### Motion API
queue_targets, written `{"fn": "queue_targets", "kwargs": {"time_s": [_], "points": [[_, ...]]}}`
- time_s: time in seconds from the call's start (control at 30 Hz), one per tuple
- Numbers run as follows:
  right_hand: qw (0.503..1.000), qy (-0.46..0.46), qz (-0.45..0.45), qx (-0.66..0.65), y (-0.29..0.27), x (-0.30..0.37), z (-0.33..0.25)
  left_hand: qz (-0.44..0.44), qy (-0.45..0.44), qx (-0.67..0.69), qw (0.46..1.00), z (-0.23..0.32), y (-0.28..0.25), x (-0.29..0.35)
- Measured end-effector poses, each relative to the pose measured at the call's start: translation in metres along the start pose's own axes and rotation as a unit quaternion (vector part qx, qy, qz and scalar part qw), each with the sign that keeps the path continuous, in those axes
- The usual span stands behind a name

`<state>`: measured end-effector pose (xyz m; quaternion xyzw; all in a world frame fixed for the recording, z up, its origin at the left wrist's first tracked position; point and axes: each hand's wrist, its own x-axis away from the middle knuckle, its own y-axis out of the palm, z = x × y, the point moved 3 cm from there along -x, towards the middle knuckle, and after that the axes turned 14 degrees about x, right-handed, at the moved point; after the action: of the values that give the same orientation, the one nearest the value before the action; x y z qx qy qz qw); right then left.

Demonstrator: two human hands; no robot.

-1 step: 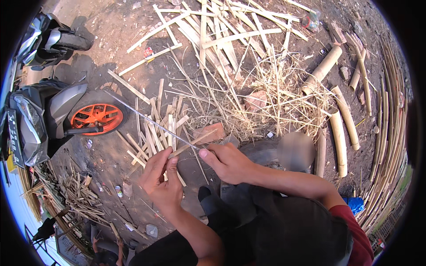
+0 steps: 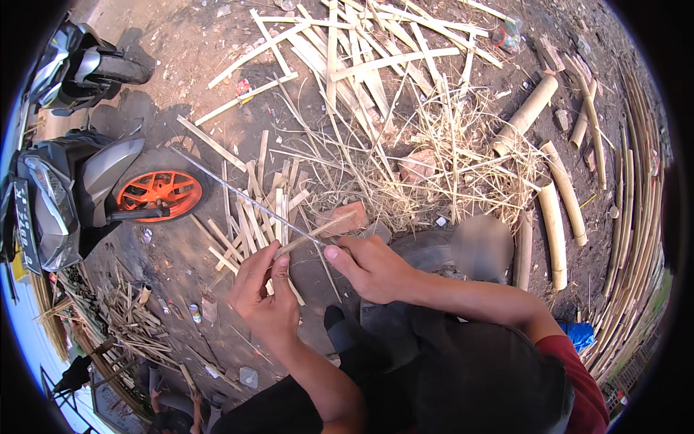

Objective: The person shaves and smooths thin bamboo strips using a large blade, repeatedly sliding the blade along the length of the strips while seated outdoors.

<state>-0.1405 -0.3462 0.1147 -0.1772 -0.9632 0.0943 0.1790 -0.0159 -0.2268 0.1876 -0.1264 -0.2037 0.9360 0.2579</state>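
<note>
Between the fingers and thumb of my left hand [image 2: 267,293] is a narrow bamboo strip [image 2: 300,243], which slants up to the right. My right hand [image 2: 369,266] is closed at the near end of a long, thin grey blade [image 2: 242,194], its thumb lying along the top. The blade runs up and left toward the motorcycle's front wheel. Strip and blade cross just in front of my right thumb. The blade's handle, if it has one, is hidden by my right hand.
Cut bamboo slats [image 2: 278,206] lie beyond my hands, with a reddish brick [image 2: 343,219] beside them. Curly shavings [image 2: 412,173] and longer slats [image 2: 372,76] spread farther off. Bamboo tubes [image 2: 551,231] lie right. A motorcycle [image 2: 87,188] stands left; another person's hands [image 2: 195,399] show lower left.
</note>
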Motion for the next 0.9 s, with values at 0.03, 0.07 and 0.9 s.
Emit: {"fn": "queue_targets", "kwargs": {"time_s": [0.03, 0.07, 0.9], "points": [[1.000, 0.001, -0.005, -0.009, -0.001, 0.000, -0.003, 0.018, 0.001, -0.004, 1.000, -0.002, 0.002, 0.001], [1.000, 0.001, -0.011, -0.018, -0.001, 0.001, -0.005, 0.035, 0.002, -0.009, 0.999, -0.005, 0.004, 0.002], [0.991, 0.093, -0.047, 0.088, 0.031, 0.006, 0.125, 0.183, 0.069, 0.059, 0.979, -0.032, 0.031, 0.038]]}}
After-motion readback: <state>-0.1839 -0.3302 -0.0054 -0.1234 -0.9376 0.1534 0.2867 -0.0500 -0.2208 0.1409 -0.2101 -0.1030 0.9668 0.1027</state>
